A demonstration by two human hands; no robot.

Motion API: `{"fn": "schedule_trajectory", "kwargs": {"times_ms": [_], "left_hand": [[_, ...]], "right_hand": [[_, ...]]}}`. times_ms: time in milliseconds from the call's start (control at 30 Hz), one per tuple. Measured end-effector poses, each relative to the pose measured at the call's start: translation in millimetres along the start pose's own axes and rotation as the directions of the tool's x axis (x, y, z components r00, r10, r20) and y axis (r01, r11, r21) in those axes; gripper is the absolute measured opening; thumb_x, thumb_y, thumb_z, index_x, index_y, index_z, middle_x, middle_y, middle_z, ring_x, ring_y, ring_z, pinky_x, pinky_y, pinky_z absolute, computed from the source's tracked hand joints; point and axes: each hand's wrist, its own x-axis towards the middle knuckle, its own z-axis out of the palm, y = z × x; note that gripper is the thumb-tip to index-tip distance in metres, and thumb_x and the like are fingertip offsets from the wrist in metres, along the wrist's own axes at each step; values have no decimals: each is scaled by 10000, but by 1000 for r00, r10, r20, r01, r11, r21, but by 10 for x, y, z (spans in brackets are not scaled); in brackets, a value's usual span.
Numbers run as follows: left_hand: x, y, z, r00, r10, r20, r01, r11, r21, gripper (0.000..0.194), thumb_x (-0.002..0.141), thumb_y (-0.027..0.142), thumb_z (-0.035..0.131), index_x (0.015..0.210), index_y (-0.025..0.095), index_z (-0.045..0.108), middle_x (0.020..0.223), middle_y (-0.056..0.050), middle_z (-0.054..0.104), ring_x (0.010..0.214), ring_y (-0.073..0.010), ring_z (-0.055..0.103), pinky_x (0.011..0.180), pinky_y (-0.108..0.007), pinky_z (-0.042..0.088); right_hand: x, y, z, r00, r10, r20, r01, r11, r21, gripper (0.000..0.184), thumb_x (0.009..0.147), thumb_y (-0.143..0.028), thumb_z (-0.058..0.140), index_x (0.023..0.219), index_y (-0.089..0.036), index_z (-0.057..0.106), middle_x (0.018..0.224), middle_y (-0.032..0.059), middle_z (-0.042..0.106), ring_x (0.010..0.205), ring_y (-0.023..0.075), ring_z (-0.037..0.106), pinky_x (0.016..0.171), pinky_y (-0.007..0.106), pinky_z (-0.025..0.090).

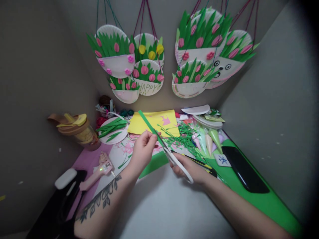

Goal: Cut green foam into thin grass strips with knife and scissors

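Note:
My left hand [146, 146] pinches a narrow green paper strip [146, 119] that sticks up past the fingertips. In my right hand [183, 166] is a pair of white-handled scissors [178, 162], its blades pointing up and left along the strip's lower end. Whether the blades are parted is too small to tell. Just below the hands lies a wider piece of green paper [154, 164]. Behind them, thin green paper cuttings [185, 134] are heaped beside a yellow sheet [152, 119] with pink scraps on it. Cut green leaves rest on a white paper plate [117, 137] at left.
A pink glue gun [98, 171] and a lidded cup [79, 132] stand at left. Piping bags [209, 139], a black phone-like slab [245, 169] and a small tile [222, 160] lie at right. Paper-plate flower baskets [116, 64] hang from strings at the back wall.

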Motion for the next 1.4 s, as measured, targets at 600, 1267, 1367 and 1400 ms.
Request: {"fn": "schedule_trajectory", "kwargs": {"times_ms": [600, 1267, 1367, 1400], "left_hand": [[12, 3, -15, 1000, -10, 5, 11, 1000, -18, 281, 794, 429, 604, 718, 179, 501, 775, -22, 617, 836, -176, 626, 663, -276, 532], [-45, 5, 24, 998, 54, -41, -54, 998, 11, 257, 826, 393, 572, 694, 190, 486, 693, 5, 573, 697, -135, 588, 646, -245, 496], [-42, 3, 16, 998, 47, -40, -47, 999, 9, 254, 826, 395, 570, 700, 191, 490, 694, 5, 577, 690, -134, 587, 649, -248, 492], [-40, 1, 14, 998, 46, -41, -45, 999, 10, 256, 825, 399, 570, 699, 191, 490, 694, 5, 580, 690, -135, 589, 651, -249, 490]], "right_hand": [[7, 55, -28, 999, -40, -6, 40, 999, 4, 278, 730, -411, 629, 739, -183, 469, 672, -22, 452, 573, 93, 385, 501, 217, 302], [-2, 20, -4, 1000, 6, 6, -6, 1000, 28, 148, 658, -182, 544, 764, -196, 441, 651, -51, 416, 548, 76, 345, 490, 204, 281], [-4, 29, -17, 1000, -4, 8, 3, 1000, 11, 142, 675, -207, 564, 754, -194, 447, 659, -41, 444, 558, 83, 364, 501, 210, 291], [-5, 31, -20, 1000, -4, 5, 4, 1000, 4, 144, 682, -222, 573, 750, -194, 450, 659, -39, 450, 560, 85, 368, 503, 213, 295]]}}
